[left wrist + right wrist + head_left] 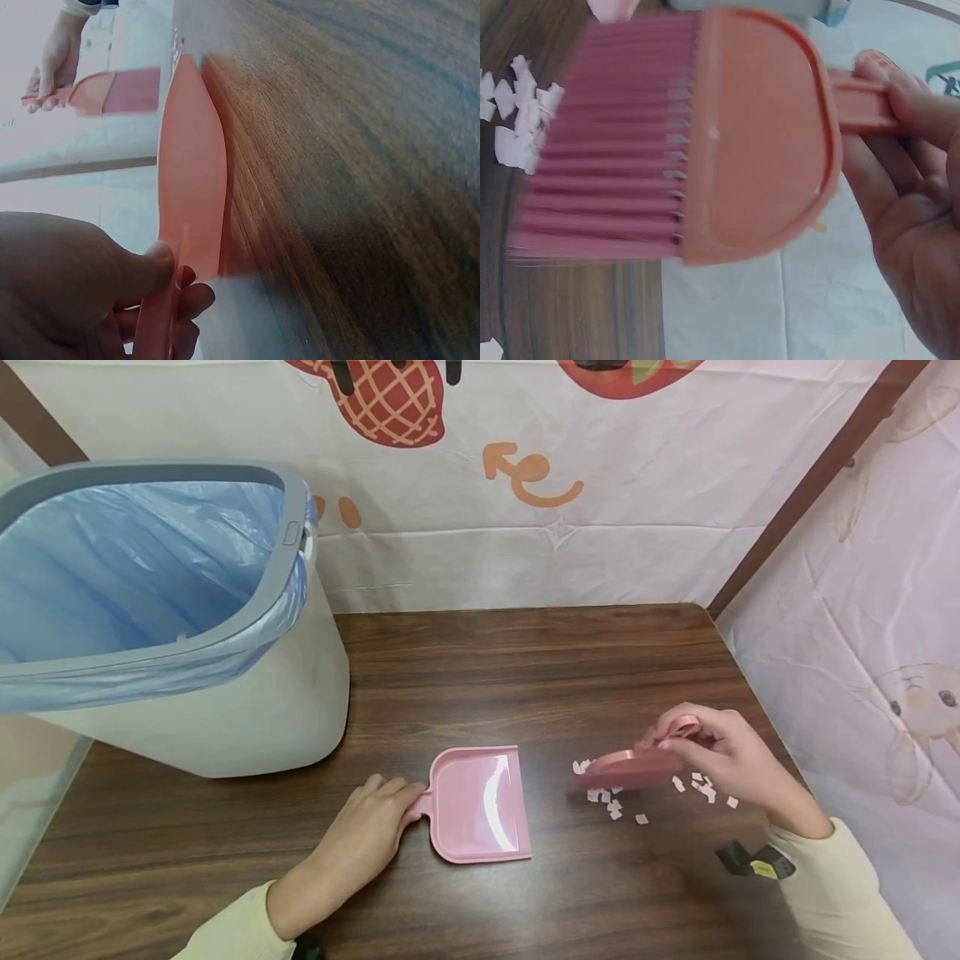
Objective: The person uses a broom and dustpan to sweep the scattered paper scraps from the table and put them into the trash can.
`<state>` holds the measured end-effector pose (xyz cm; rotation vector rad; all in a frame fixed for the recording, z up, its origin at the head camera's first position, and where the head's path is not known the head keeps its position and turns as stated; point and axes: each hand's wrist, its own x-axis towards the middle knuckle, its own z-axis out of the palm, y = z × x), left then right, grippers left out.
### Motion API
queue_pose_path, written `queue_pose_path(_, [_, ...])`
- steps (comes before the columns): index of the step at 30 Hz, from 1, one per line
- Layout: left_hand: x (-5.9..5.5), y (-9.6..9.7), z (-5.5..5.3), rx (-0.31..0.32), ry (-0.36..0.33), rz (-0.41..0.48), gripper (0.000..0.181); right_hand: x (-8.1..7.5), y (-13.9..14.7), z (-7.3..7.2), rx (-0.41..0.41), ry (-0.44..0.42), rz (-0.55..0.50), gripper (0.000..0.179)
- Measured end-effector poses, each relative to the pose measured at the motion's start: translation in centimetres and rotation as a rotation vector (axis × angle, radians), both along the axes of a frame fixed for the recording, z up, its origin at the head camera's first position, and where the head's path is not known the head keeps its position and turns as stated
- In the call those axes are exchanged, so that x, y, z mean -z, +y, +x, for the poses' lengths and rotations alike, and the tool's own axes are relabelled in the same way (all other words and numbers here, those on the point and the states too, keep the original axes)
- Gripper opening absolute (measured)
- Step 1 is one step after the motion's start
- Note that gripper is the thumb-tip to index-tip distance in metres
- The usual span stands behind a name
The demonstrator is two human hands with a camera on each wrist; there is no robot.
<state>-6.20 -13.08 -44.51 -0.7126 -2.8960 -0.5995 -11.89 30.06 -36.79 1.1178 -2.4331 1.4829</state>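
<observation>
My left hand (367, 827) grips the short handle of a pink dustpan (472, 806), which lies on the table with its open edge facing right. In the left wrist view the thumb and fingers wrap the dustpan's handle (159, 322). On the right, my right hand (720, 756) holds a pink hand brush (630, 767) by its handle, over scattered white paper scraps (615, 807). Seen from the right wrist, the brush's dark pink bristles (607, 142) are slightly blurred and point toward the scraps. Some scraps are hidden beneath the brush.
A large light-grey trash bin (285, 710) lined with a blue bag stands at the left of the wooden table (525, 685). A printed cloth (637, 527) hangs behind the table's back edge, and another cloth (847, 635) hangs along the right side.
</observation>
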Motion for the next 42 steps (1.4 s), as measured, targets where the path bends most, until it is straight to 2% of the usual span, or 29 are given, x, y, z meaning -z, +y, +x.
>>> queue_pose_path(4, [0.0, 0.0, 0.0, 0.001, -0.001, -0.001, 0.022, -0.3, 0.6, 0.1, -0.099, -0.116, 0.065, 0.039])
queue_pose_path(8, [0.0, 0.0, 0.0, 0.0, -0.009, -0.004, 0.022, 0.3, 0.6, 0.0, -0.231, -0.236, 0.112, 0.038])
queue_pose_path(12, [0.1, 0.0, -0.1, -0.002, -0.014, -0.003, 0.021, 1.1, 0.3, -0.2, -0.297, -0.291, 0.118, 0.035])
queue_pose_path(24, [0.0, 0.0, 0.1, -0.005, -0.014, -0.003, 0.023, 1.9, -0.7, -0.6, -0.269, -0.295, 0.123, 0.033])
queue_pose_path(36, [-0.1, 0.0, 0.1, -0.005, -0.033, -0.006, 0.023, 1.6, -1.7, -1.3, -0.226, -0.17, 0.11, 0.037])
queue_pose_path(42, [-0.1, 0.1, 0.0, -0.008, -0.03, -0.003, 0.022, 1.5, -1.9, -1.5, -0.14, -0.124, 0.084, 0.037])
